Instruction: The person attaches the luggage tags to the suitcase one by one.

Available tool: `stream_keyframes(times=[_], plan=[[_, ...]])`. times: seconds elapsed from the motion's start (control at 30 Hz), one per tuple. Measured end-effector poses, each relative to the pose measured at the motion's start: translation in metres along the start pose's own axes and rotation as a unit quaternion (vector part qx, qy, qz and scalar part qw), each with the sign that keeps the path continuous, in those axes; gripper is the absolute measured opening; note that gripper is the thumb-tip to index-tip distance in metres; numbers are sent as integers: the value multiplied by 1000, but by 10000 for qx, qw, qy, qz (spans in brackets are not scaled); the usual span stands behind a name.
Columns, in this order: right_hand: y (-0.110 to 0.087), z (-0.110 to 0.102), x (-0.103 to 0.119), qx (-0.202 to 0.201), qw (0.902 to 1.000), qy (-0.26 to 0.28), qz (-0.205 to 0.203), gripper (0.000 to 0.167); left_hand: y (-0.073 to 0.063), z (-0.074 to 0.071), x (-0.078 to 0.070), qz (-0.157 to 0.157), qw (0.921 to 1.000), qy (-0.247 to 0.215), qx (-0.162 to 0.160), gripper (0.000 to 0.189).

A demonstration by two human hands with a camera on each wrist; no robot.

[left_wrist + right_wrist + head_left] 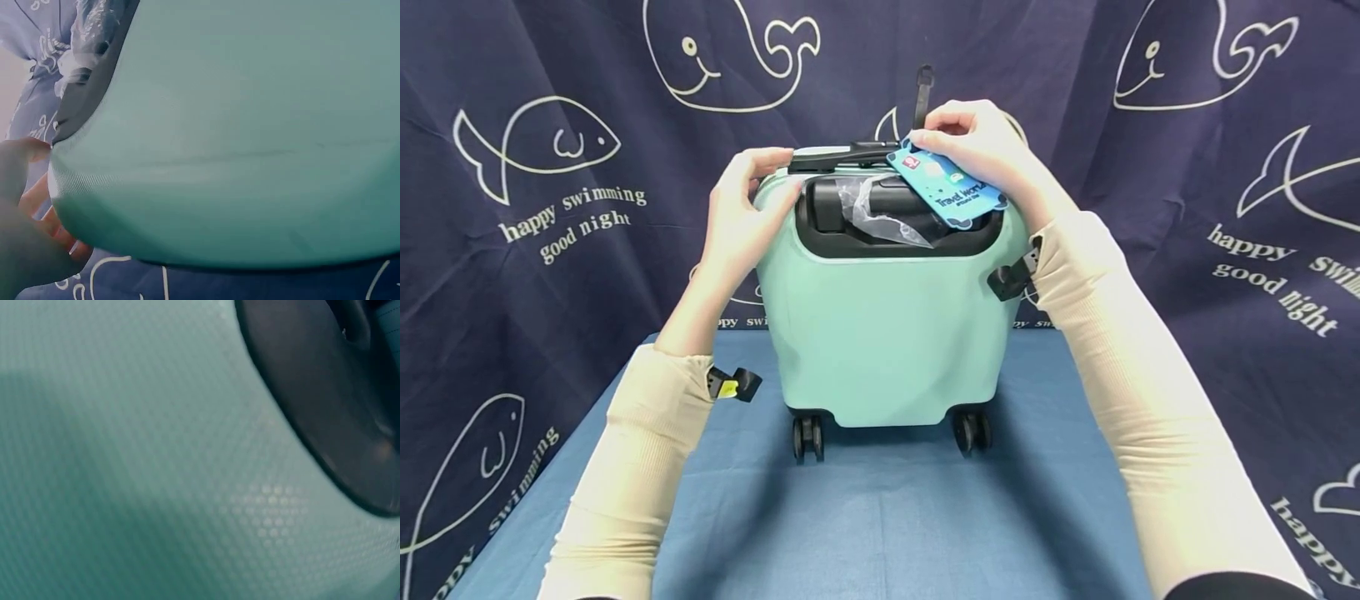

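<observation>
The mint suitcase (887,333) stands upright at 12 o'clock before the person, its wheels (970,432) on the blue cloth (880,525). I judge its shell stiff and not very fragile; it should be of moderate weight, and the wheels may let it roll if one pushes. The right wrist view shows fine dots on the shell, so the grip is perhaps not too slippery. The best place to steady it is the upper corner at 11 o'clock — for lifting, rather the black top handle (827,161).

The left hand (737,212) is already at this corner, with fingers bent around it and the thumb on the front side. The right hand (981,146), at 1 o'clock, is nearly closed: thumb and forefinger pinch the black strap (922,96) at the upper end of the blue tag (943,187). This tag seems light and bendable — it lies slanted towards 4 o'clock, partly over the clear film (867,215), which could be slippery.
</observation>
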State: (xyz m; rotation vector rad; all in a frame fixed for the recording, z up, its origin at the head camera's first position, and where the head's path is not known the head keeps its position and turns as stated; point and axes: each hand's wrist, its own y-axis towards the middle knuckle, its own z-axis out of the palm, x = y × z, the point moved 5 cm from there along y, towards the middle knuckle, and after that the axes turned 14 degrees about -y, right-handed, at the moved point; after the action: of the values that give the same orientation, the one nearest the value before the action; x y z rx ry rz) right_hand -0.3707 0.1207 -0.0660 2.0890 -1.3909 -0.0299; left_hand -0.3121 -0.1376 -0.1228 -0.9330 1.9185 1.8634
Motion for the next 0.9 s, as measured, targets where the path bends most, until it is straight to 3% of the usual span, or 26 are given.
stream_keyframes(times=[0.4,0.67,0.9], plan=[[1,-1,2,-52,9995,270,-134,20,33,29,-15,-98,9948,741,696,35],[0,0,2,17,9999,130,-79,26,51,48,-16,-138,9825,1239,1384,36],[-1,0,2,-15,9999,109,-58,25,60,64,-14,-516,9760,1221,1729,32]])
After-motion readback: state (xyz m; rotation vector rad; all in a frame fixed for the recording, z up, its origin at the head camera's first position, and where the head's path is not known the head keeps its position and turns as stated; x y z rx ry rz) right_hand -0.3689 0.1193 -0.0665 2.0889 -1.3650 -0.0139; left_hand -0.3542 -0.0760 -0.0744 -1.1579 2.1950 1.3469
